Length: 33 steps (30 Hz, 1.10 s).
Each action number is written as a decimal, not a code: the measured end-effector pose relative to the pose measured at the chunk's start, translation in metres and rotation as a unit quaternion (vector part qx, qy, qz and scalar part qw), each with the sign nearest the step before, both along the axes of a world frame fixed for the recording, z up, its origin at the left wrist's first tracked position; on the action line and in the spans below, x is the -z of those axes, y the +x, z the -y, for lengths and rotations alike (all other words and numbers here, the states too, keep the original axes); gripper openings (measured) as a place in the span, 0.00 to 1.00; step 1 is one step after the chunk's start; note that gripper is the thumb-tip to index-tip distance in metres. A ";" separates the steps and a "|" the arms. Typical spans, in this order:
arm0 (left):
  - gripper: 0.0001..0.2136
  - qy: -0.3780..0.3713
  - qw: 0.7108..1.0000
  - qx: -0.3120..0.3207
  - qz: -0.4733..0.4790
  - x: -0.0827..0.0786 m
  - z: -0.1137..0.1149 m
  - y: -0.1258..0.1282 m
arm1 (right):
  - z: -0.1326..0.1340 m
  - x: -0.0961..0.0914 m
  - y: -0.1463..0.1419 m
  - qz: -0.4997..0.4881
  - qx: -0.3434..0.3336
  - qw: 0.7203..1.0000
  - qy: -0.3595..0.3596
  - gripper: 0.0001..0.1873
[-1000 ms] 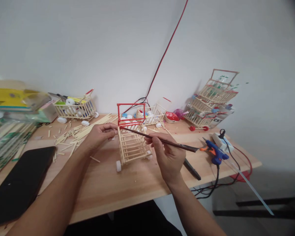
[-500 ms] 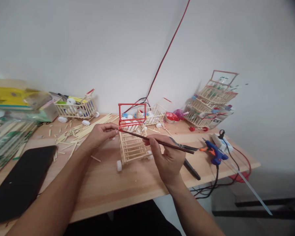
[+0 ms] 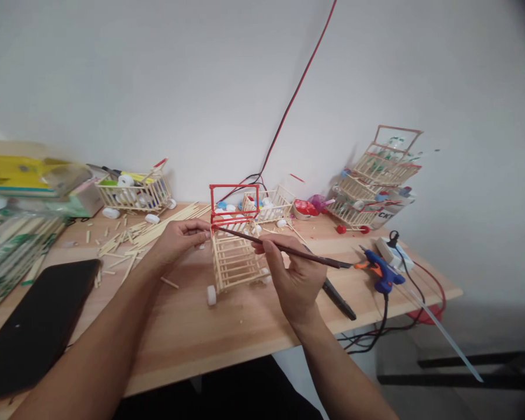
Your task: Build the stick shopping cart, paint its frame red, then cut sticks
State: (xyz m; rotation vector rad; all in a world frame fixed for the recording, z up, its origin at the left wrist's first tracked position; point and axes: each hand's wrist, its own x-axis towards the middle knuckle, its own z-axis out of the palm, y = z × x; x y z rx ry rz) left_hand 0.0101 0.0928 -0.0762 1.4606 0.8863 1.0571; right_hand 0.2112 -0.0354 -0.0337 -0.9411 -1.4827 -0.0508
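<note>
A small cart made of wooden sticks (image 3: 238, 265) stands on the table in front of me, with white wheels and an upright handle frame (image 3: 235, 186) painted red. My left hand (image 3: 186, 236) pinches the cart at its left upper corner, at the red-painted part. In my right hand (image 3: 295, 274) is a thin dark paintbrush (image 3: 289, 251), held like a pen. Its tip touches or nearly touches the red corner beside my left fingertips. Beyond the cart sits a tub of red paint (image 3: 305, 209).
Loose sticks (image 3: 129, 239) and a black phone (image 3: 44, 324) lie left. Another stick cart (image 3: 135, 195) holds assorted items. At right are stacked stick carts (image 3: 370, 181), a blue glue gun (image 3: 382, 271) with trailing cables, and a black-handled tool (image 3: 339, 300) partly behind my right hand.
My right hand has shifted slightly, and the brush now slopes a little more steeply at the same red corner. My left hand and the cart stay nearly in place.
</note>
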 end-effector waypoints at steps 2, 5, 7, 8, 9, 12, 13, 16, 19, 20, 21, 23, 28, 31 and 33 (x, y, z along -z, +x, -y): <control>0.13 0.004 1.000 -0.001 -0.006 -0.002 0.001 0.000 | 0.002 0.001 0.000 0.007 0.001 1.000 -0.004 0.06; 0.13 0.013 1.000 0.008 -0.012 -0.002 0.002 -0.001 | 0.007 0.003 0.002 0.021 0.010 1.000 -0.003 0.05; 0.12 0.018 1.000 0.012 -0.011 -0.002 0.001 -0.001 | 0.011 0.002 0.004 0.033 0.016 0.999 -0.006 0.06; 0.12 0.019 1.000 0.012 -0.009 -0.001 0.001 -0.001 | 0.013 0.002 0.005 0.040 0.016 0.999 -0.009 0.06; 0.12 0.019 1.000 0.011 -0.009 -0.001 0.001 -0.001 | 0.015 0.001 0.006 0.045 0.016 0.999 -0.013 0.06; 0.12 0.018 1.000 0.007 -0.010 0.000 0.000 0.000 | 0.022 -0.001 0.008 0.059 0.014 0.998 -0.025 0.05; 0.13 0.017 1.000 0.004 -0.012 -0.001 0.000 0.000 | 0.024 -0.002 0.008 0.064 0.013 0.997 -0.029 0.06; 0.14 0.021 1.000 -0.002 -0.018 -0.002 0.002 -0.001 | 0.029 -0.003 0.010 0.072 0.007 0.997 -0.029 0.06; 0.14 0.028 0.999 -0.001 -0.022 -0.001 0.002 -0.001 | 0.028 -0.004 0.011 0.050 0.011 0.999 -0.011 0.07; 0.14 0.027 0.999 -0.001 -0.022 -0.001 0.001 -0.001 | 0.026 -0.005 0.010 0.040 0.013 0.999 -0.004 0.07; 0.14 0.024 0.999 -0.001 -0.021 0.000 0.001 -0.001 | 0.023 -0.005 0.010 0.034 0.017 0.999 0.002 0.07; 0.14 0.019 1.000 0.000 -0.018 0.001 0.000 0.000 | 0.018 -0.006 0.007 0.032 0.021 0.999 0.009 0.06; 0.15 0.013 1.000 0.001 -0.014 -0.002 0.001 0.000 | 0.011 -0.006 0.003 0.054 0.026 0.998 0.003 0.05; 0.14 0.012 1.000 0.004 -0.021 -0.005 0.003 0.001 | 0.014 -0.006 0.003 0.062 0.025 0.998 -0.005 0.05; 0.14 0.012 1.000 0.006 -0.026 -0.006 0.003 0.001 | 0.018 -0.007 0.004 0.067 0.020 0.998 -0.008 0.06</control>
